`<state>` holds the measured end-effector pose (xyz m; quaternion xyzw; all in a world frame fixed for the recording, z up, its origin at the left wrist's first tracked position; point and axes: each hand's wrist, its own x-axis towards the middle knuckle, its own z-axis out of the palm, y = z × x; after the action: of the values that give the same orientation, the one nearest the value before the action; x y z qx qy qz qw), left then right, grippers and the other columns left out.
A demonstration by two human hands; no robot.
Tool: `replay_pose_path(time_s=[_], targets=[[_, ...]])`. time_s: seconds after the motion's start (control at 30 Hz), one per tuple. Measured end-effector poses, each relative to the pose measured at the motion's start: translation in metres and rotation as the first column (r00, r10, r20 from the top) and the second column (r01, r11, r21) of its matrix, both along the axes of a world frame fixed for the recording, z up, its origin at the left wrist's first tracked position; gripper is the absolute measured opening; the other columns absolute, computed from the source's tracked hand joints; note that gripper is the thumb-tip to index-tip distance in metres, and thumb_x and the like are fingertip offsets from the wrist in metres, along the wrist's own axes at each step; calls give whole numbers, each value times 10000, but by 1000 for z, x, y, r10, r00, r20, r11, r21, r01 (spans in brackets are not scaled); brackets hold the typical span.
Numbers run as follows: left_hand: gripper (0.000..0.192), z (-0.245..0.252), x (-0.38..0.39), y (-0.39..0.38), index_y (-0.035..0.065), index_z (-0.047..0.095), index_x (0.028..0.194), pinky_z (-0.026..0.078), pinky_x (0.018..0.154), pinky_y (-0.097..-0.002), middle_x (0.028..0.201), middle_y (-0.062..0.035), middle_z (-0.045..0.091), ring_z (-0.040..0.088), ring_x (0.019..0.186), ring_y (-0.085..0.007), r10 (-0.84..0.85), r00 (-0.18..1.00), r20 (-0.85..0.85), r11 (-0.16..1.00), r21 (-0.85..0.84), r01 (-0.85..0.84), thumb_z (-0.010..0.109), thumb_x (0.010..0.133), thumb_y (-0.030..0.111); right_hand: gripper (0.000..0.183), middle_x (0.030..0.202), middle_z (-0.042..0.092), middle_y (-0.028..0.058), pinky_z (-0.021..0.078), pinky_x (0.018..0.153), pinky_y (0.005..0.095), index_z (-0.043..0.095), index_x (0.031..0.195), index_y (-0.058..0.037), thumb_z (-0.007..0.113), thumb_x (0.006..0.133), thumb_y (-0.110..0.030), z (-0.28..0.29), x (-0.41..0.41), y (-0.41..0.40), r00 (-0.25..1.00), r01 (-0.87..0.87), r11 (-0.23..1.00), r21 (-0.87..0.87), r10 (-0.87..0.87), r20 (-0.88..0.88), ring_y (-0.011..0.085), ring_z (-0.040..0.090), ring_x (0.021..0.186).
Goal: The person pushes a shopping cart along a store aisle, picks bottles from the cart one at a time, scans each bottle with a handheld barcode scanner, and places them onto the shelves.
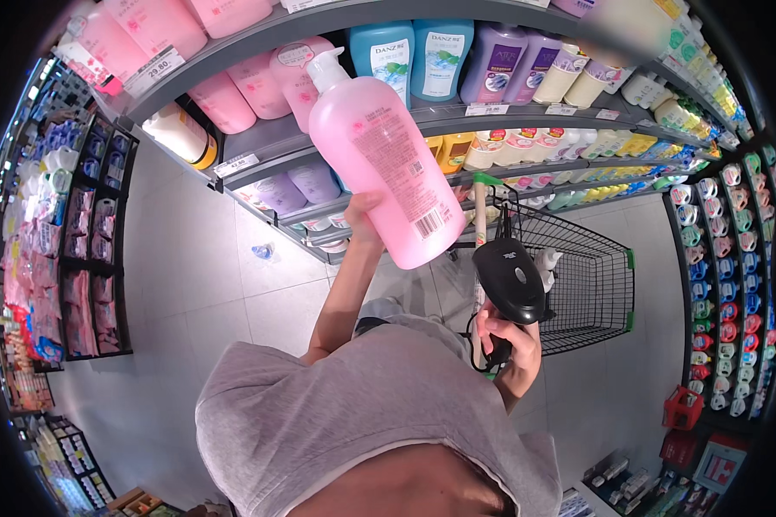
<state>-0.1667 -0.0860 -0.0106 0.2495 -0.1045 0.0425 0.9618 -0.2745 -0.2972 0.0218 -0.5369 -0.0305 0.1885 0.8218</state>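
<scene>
A large pink pump bottle [388, 168] is tilted in front of the shelves, its printed back and barcode facing me. My left hand [364, 216] grips its lower left side; some fingers are hidden behind it. Low on the right, my right hand [507, 339] is closed around the handle of a black handheld barcode scanner [509, 281], whose head points up towards the bottle. Blue bottles [442, 61] and purple bottles [496, 61] stand on the shelf behind, with more pink bottles [258, 84] at the left.
A black wire shopping cart [585, 284] with green corners stands at the right, holding white pump bottles [547, 260]. Grey shelf edges [414, 123] curve across the top. Stocked racks line the left and right sides. A small bluish item [262, 251] lies on the tiled floor.
</scene>
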Motion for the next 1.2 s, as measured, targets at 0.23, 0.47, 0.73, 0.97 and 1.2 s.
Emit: replay_pose_path(time_s=[0.23, 0.47, 0.73, 0.97, 1.2], targets=[[588, -24, 3, 41, -24, 320, 1108, 419, 782, -350, 985, -142, 447, 479, 912, -241, 258, 955, -144, 956, 183, -231, 582, 635, 209, 206, 549, 479, 97, 317, 341, 224, 454, 806, 49, 484, 605, 22, -12, 9, -7, 995, 59, 996, -63, -64, -81, 150, 420, 362], [708, -20, 38, 116, -23, 265, 1139, 350, 828, -315, 1033, -125, 393, 418, 954, -212, 724, 684, 91, 575, 467, -671, 671, 579, 128, 216, 553, 458, 105, 315, 330, 229, 444, 815, 50, 492, 609, 7, -26, 10, -13, 980, 157, 985, -72, -165, -114, 160, 404, 350], [1003, 1, 71, 163, -20, 47, 1238, 234, 931, -354, 1222, -177, 202, 283, 1107, -261, 900, 35, 434, -240, 562, -791, 746, 554, 200, 229, 539, 464, 108, 310, 335, 226, 444, 791, 57, 480, 576, -13, -26, 11, -7, 977, 168, 982, -87, -178, -119, 157, 397, 343], [1051, -11, 99, 182, -28, 3, 1242, 187, 955, -362, 1237, -195, 144, 224, 1138, -274, 861, -29, 508, -322, 500, -804, 751, 531, 165, 211, 556, 474, 105, 315, 361, 231, 453, 775, 55, 496, 578, -7, -23, 8, 0, 987, 125, 986, -107, -134, -84, 161, 407, 348], [1071, -17, 110, 174, -39, 50, 1234, 185, 934, -419, 1221, -234, 170, 218, 1108, -349, 790, -66, 610, -525, 616, -588, 755, 452, 155, 241, 566, 478, 102, 319, 363, 228, 467, 804, 63, 490, 571, 5, -26, 2, 3, 971, 216, 973, -78, -222, -85, 157, 411, 356]])
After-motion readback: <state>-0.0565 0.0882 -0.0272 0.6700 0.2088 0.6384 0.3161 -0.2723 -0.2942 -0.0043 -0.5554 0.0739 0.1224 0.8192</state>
